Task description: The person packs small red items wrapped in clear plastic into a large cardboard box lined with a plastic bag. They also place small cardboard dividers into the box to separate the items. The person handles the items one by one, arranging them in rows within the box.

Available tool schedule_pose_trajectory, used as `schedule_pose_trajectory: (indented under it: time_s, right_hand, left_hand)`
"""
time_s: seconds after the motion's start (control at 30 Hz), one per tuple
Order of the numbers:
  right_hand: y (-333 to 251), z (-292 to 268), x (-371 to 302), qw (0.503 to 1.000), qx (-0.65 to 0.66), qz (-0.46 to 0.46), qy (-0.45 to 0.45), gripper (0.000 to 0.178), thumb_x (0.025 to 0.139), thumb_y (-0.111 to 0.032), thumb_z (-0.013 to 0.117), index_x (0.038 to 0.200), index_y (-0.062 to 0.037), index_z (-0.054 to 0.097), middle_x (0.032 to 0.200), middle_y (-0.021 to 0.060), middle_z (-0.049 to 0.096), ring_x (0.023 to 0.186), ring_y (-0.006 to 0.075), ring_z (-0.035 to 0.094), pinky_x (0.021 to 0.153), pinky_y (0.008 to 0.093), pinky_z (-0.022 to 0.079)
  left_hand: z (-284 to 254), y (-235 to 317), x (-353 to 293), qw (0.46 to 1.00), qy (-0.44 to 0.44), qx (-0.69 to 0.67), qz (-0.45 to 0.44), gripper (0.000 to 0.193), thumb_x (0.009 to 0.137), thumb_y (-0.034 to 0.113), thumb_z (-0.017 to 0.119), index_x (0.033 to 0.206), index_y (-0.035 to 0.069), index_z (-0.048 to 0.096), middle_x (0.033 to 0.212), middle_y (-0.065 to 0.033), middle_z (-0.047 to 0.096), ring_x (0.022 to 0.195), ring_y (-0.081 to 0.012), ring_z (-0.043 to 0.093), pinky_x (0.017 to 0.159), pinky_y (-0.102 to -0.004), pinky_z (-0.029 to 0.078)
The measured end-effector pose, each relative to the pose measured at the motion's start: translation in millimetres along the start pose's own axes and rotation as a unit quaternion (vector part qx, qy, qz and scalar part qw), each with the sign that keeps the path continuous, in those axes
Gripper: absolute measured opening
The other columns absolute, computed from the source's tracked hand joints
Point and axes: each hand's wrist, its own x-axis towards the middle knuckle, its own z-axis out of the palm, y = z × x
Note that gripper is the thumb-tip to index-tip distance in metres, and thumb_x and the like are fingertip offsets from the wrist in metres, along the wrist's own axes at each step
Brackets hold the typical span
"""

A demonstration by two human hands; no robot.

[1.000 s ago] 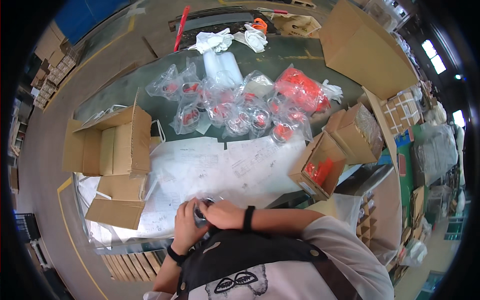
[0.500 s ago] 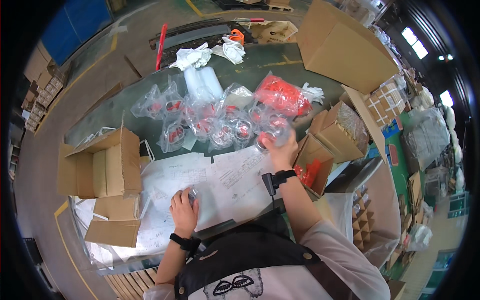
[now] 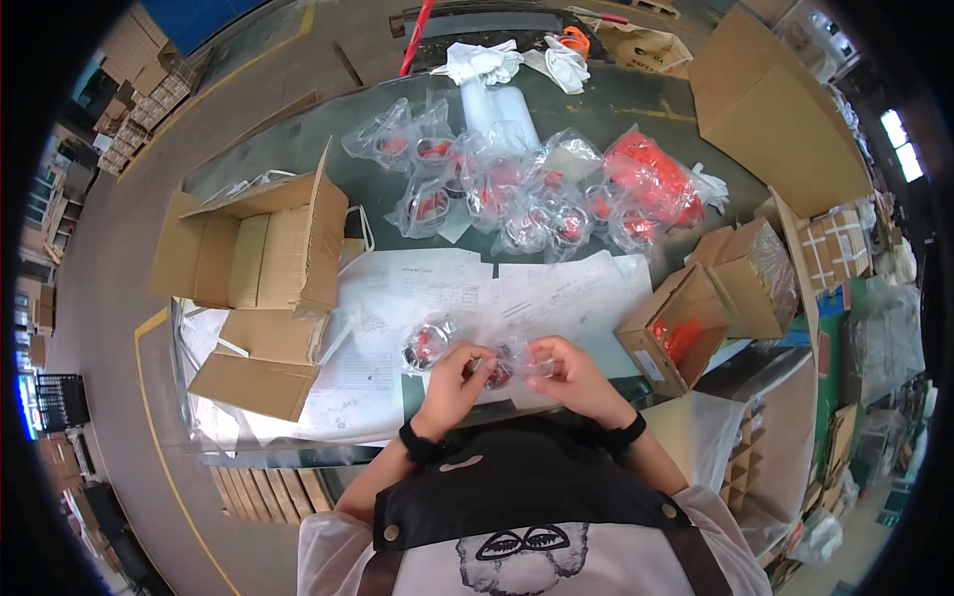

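Observation:
Close in front of me, a clear plastic bag (image 3: 503,362) with a round red-and-metal part inside is held between both hands. My left hand (image 3: 454,383) is closed, its thumb and fingers pinching the left side of this bag. On the other side my right hand (image 3: 574,379) pinches the clear plastic with thumb and forefinger. Just left of my left hand, another bagged red-and-metal part (image 3: 425,345) lies on the printed paper sheets (image 3: 368,308). Farther out sits a pile of similar bagged parts (image 3: 487,194).
An open cardboard box (image 3: 323,243) stands at the left. To the right is a smaller box (image 3: 646,350) with red pieces inside. A bag of red pieces (image 3: 651,174) lies beyond the pile, near white gloves (image 3: 482,63). A large carton (image 3: 775,109) stands far right.
My right hand has come back from the pile to meet my left hand at a bagged part. Another bagged part now lies beside my left hand. The whole view has shifted.

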Motion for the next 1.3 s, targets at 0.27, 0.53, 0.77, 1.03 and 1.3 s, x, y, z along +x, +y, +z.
schedule_pose_trajectory:
  time_s: [0.27, 0.53, 0.77, 1.03, 1.3]
  right_hand:
    - [33, 34, 16, 0.899, -0.374, -0.227, 0.024, 0.033, 0.080, 0.001, 0.060, 0.113, -0.0029, 0.059, 0.110, 0.0182, 0.062, 0.094, 0.0346, 0.062, 0.079, 0.0385, 0.051]
    - [7, 11, 14, 0.786, -0.539, -0.260, -0.155, 0.035, 0.075, -0.002, 0.055, 0.110, -0.0021, 0.061, 0.110, 0.0102, 0.064, 0.091, 0.0309, 0.059, 0.079, 0.0358, 0.049]
    - [12, 31, 20, 0.685, -0.652, -0.258, -0.197, 0.018, 0.077, -0.013, 0.057, 0.085, -0.0018, 0.069, 0.099, 0.0159, 0.064, 0.071, 0.0274, 0.065, 0.058, 0.0381, 0.051]
    - [46, 10, 30, 0.854, -0.382, -0.278, -0.220, 0.021, 0.081, -0.005, 0.056, 0.099, 0.0011, 0.066, 0.100, 0.0225, 0.063, 0.072, 0.0317, 0.063, 0.066, 0.0408, 0.049]
    - [7, -16, 51, 0.755, -0.587, -0.167, -0.239, 0.052, 0.076, -0.004, 0.062, 0.126, -0.0151, 0.059, 0.121, 0.0212, 0.052, 0.111, 0.0369, 0.052, 0.090, 0.0426, 0.045]
  left_hand:
    - [2, 25, -21, 0.889, -0.216, 0.387, -0.113, 0.056, 0.088, 0.030, 0.060, 0.139, 0.015, 0.043, 0.093, -0.0211, 0.063, 0.085, -0.0377, 0.065, 0.072, -0.0498, 0.052]
    - [13, 0, -8, 0.877, -0.170, 0.444, -0.065, 0.022, 0.088, 0.020, 0.052, 0.095, 0.004, 0.065, 0.076, -0.0158, 0.068, 0.071, -0.0320, 0.068, 0.062, -0.0442, 0.054]
    - [-10, 31, -26, 0.916, -0.135, 0.378, -0.018, 0.040, 0.085, 0.023, 0.062, 0.124, 0.012, 0.056, 0.085, -0.0166, 0.067, 0.076, -0.0355, 0.066, 0.065, -0.0464, 0.052]
    - [3, 36, -20, 0.885, -0.155, 0.435, -0.054, 0.054, 0.085, 0.021, 0.061, 0.135, 0.011, 0.045, 0.081, -0.0171, 0.066, 0.074, -0.0351, 0.067, 0.062, -0.0475, 0.054]
    - [17, 4, 4, 0.930, -0.081, 0.359, -0.019, 0.016, 0.079, 0.016, 0.060, 0.087, 0.005, 0.067, 0.078, -0.0179, 0.068, 0.075, -0.0343, 0.068, 0.066, -0.0460, 0.054]
